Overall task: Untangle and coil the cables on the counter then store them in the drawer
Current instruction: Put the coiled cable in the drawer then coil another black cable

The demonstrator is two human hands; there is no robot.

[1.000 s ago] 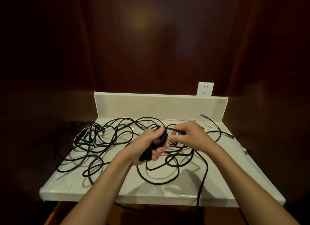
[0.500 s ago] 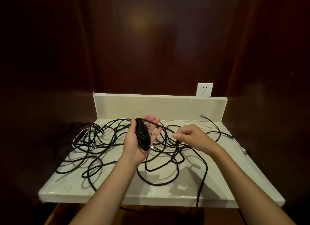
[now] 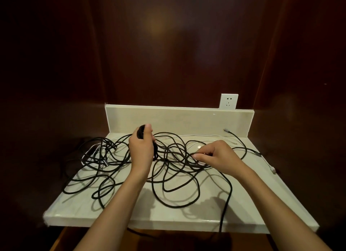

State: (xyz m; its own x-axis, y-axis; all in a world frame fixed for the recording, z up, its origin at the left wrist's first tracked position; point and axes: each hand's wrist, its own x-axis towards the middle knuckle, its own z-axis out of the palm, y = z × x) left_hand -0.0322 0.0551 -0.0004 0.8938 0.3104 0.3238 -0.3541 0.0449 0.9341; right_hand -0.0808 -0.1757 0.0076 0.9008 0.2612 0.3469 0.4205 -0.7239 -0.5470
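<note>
Long black cables (image 3: 174,177) lie tangled in loops over the pale stone counter (image 3: 131,211). My left hand (image 3: 141,149) is raised above the middle of the tangle, back toward me, and grips a small black coil (image 3: 140,131) of wound cable whose top shows above my fingers. My right hand (image 3: 215,157) is low over the right part of the tangle and pinches a black strand between thumb and fingertips. One black strand (image 3: 224,209) runs over the counter's front edge. No drawer is in view.
A thin white cable (image 3: 198,136) lies along the back by the stone backsplash (image 3: 187,119). A white wall socket (image 3: 228,101) sits above it at right. A metal-tipped plug (image 3: 226,130) rests at back right. Dark wood panels enclose the counter.
My left hand has turned over and closed round the coil, moving back and left. My right hand has moved right and down to the tangle, pinching a strand.
</note>
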